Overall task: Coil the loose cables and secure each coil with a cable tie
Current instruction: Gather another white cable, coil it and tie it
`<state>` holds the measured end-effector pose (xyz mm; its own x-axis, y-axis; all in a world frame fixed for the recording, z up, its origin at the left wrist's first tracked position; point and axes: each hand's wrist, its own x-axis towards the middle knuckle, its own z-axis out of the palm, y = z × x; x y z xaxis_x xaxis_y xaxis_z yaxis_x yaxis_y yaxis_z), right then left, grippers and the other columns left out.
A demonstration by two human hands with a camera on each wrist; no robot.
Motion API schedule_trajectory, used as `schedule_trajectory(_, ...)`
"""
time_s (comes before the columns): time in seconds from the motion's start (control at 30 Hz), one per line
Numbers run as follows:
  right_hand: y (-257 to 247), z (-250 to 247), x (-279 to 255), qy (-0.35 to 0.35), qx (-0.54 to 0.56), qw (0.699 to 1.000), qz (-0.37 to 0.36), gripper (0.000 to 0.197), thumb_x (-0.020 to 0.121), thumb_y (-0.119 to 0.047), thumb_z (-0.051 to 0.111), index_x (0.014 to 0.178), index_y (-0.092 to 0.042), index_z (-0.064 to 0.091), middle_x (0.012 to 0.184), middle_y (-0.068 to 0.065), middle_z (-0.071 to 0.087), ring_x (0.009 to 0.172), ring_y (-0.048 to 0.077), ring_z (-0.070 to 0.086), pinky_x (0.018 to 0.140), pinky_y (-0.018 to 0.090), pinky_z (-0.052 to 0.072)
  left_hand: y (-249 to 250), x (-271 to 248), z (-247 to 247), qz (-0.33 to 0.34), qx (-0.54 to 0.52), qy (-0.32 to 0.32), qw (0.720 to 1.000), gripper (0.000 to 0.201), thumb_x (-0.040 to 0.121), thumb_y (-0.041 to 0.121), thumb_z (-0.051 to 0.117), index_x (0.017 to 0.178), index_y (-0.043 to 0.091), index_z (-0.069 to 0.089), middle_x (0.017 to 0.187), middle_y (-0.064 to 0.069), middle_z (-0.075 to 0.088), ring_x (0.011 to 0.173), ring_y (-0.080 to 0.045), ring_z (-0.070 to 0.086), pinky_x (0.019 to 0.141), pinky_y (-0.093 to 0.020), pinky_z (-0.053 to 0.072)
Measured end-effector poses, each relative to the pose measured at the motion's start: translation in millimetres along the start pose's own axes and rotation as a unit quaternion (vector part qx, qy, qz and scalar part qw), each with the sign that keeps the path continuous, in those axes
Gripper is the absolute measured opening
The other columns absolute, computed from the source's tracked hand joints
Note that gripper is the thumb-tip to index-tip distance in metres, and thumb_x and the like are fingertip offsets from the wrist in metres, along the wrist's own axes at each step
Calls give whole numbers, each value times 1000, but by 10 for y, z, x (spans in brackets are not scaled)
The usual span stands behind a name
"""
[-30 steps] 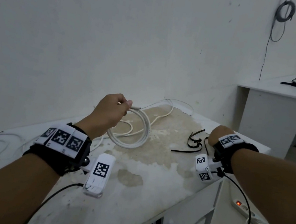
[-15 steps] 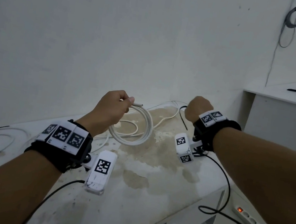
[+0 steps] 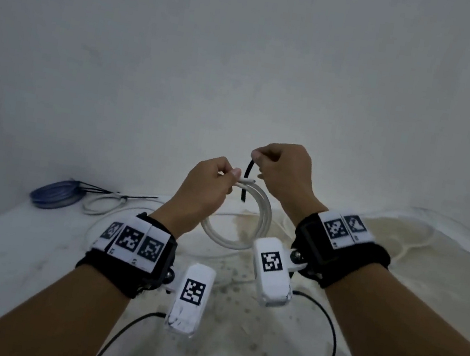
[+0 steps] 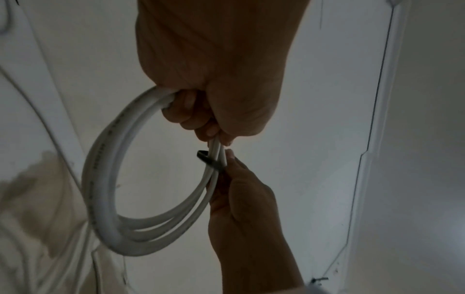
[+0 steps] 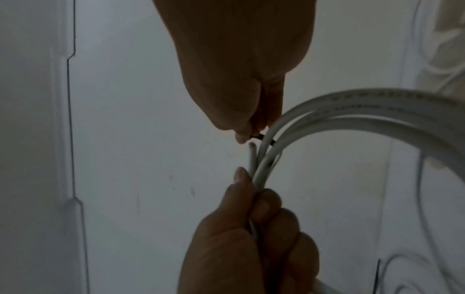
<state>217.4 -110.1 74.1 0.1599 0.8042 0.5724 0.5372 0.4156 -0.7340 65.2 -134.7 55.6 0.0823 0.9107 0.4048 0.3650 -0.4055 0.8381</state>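
Overhead, the left hand (image 3: pixel 211 186) is gripping the white cable coil (image 3: pixel 251 226) above the stained bench (image 3: pixel 3 250), while the right hand (image 3: pixel 283 170) is pinching a black cable tie (image 3: pixel 247 179) beside it. Only the left wrist view is showing the tie (image 4: pixel 211 162) crossing the strands; the right wrist view is revealing the cable's cut end (image 5: pixel 252 153). A blue coil (image 3: pixel 54 193) is lying far left.

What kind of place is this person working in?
Probably a bare workroom or small workshop, not a home. A stained white table stands against a plain wall, and on it lie loose white cables and a tied blue coil.
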Motion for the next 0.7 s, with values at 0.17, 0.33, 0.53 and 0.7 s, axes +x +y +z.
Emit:
schedule_trajectory(0.17, -112, 551, 99, -65, 47, 994, -70, 17, 93, -24, 64, 84, -14, 75, 76, -5, 72, 72, 13, 67, 74, 34, 55, -238, 177, -375, -8, 40, 68, 997, 27, 98, 28, 53, 75, 14, 55, 63, 2, 54, 50, -11, 40, 50, -25, 29)
schedule_trajectory(0.33, 7, 808, 142, -81, 97, 988, -83, 16, 92, -20, 64, 84, -15, 76, 75, -6, 72, 72, 10, 67, 70, 25, 50, -421, 318, -439, -9, 68, 79, 995, 25, 98, 29, 52, 77, 15, 57, 67, 3, 57, 65, -15, 51, 56, -27, 35)
schedule_trajectory(0.53, 159, 765, 203, -108, 108, 985, -85, 17, 92, -23, 65, 81, -18, 76, 78, -6, 73, 76, 16, 71, 77, 37, 57, -533, 405, -314, -17, 57, 62, 996, 19, 98, 30, 52, 94, 17, 65, 78, 3, 65, 73, -13, 61, 60, -27, 44)
schedule_trajectory(0.7, 182, 684, 144, -148, 159, 975, -49, 20, 95, -18, 63, 85, -6, 75, 78, 7, 72, 65, 21, 71, 59, 36, 61, -540, 399, -260, -12, 43, 23, 999, 35, 99, 26, 51, 88, -3, 68, 56, 4, 47, 46, -8, 37, 50, -25, 28)
